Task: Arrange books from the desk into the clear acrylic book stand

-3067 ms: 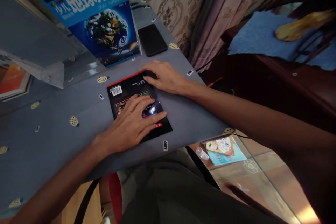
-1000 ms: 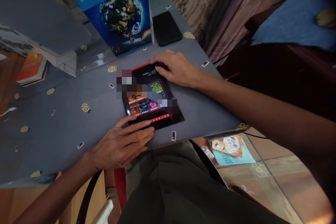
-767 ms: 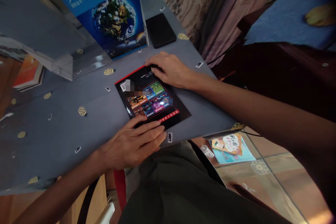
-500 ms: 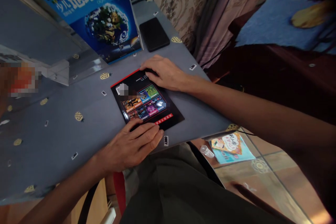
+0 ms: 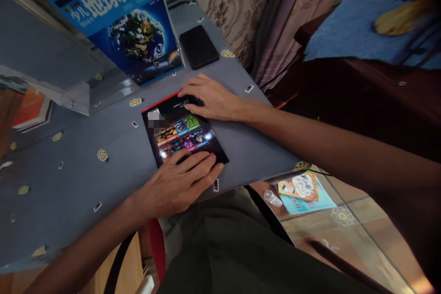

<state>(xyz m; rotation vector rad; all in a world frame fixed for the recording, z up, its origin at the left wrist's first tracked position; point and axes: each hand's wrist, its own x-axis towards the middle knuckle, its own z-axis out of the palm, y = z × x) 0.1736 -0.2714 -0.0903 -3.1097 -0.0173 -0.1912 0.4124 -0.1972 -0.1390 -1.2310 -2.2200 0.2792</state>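
Note:
A black book (image 5: 179, 134) with a red edge strip and a grid of small colourful pictures lies flat on the grey patterned tablecloth (image 5: 124, 179). My left hand (image 5: 188, 177) rests over its near edge, fingers stretched out and lying flat, covering part of the lower pictures. On the far right corner lies my right hand (image 5: 208, 98), its fingers lightly bent and the thumb apart. Neither hand is wrapped round the book. Beyond it stands a blue book (image 5: 138, 32) with a globe on its cover. Beside that lies a black phone-like slab (image 5: 199, 47).
An orange-covered book (image 5: 31, 108) is at the left, by a clear stand (image 5: 81, 101). Below the table's right edge are a blue and orange booklet (image 5: 305, 193) and a small clear cup (image 5: 273, 198). A blue cloth (image 5: 351, 32) hangs over dark furniture at right.
My left hand has slid a little further over the near edge of the black book. The book sits slightly more to the left in view. My right hand stays on its far corner.

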